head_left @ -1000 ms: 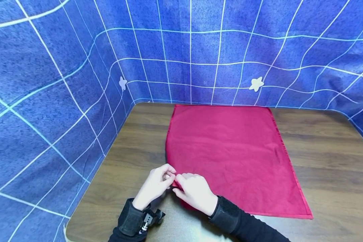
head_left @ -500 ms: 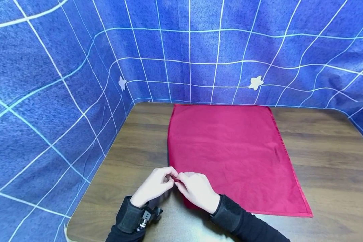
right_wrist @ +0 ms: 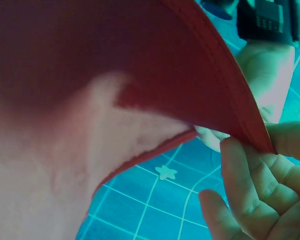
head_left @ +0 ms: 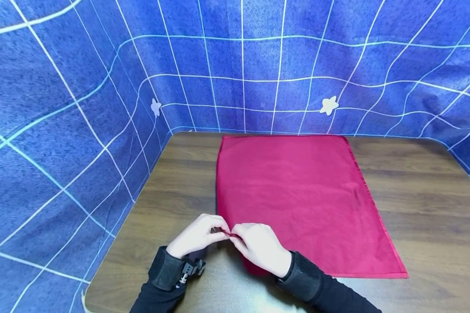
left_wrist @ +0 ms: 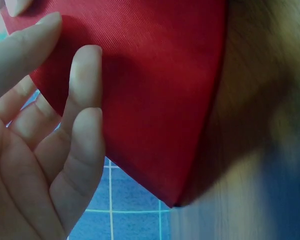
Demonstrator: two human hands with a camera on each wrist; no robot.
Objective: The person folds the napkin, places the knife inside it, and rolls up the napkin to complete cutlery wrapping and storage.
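Note:
A large red cloth (head_left: 290,187) with a stitched hem lies spread over the table. Its near-left corner is lifted in both hands. My left hand (head_left: 199,234) pinches the edge at that corner, its thumb and forefinger meeting the right hand's fingertips. My right hand (head_left: 262,250) pinches the corner from the other side. In the right wrist view the right hand (right_wrist: 260,195) grips the hem's tip between thumb and fingers, and the raised cloth (right_wrist: 140,45) bows away from it. The left wrist view shows the left hand (left_wrist: 20,170) along the hanging cloth (left_wrist: 150,100).
The wooden table (head_left: 172,187) carries the cloth, which reaches close to its back edge. Blue curtain (head_left: 203,61) with a white grid stands behind and to the left. A white star (head_left: 329,105) hangs on it. Black cuffs (head_left: 166,269) sit on both wrists.
Both hands have shifted slightly, still together at the cloth's near-left corner. The left fingers have straightened somewhat, and the right hand has moved a little to the right. The cloth mostly stays put.

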